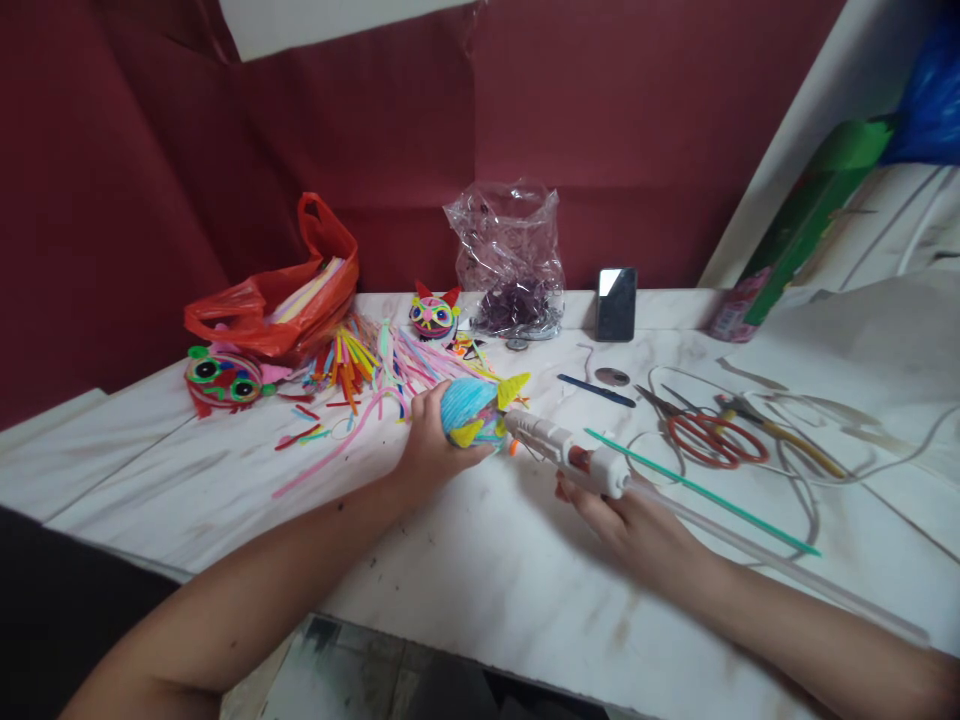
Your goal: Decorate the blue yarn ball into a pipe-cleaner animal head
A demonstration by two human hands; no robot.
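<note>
Fingers of my left hand (433,440) wrap round a blue pipe-cleaner figure (471,405) with yellow ear-like pieces, held just above the table. A white glue gun (559,450) is gripped by my right hand (622,520), its nozzle close against the figure's right side. Whether the nozzle touches the figure I cannot tell. A long clear glue stick (780,553) sticks out of the gun's back end, passing over my right forearm. Under it lies a green pipe cleaner (712,495).
Orange-handled scissors (716,440), yellow-handled pliers (802,450), a cable and a blue pen-like tool (596,390) lie to the right. Behind are a phone (616,305), a clear bag (517,270), a red bag (300,300), pipe cleaners (356,365) and two face-like figures (229,378).
</note>
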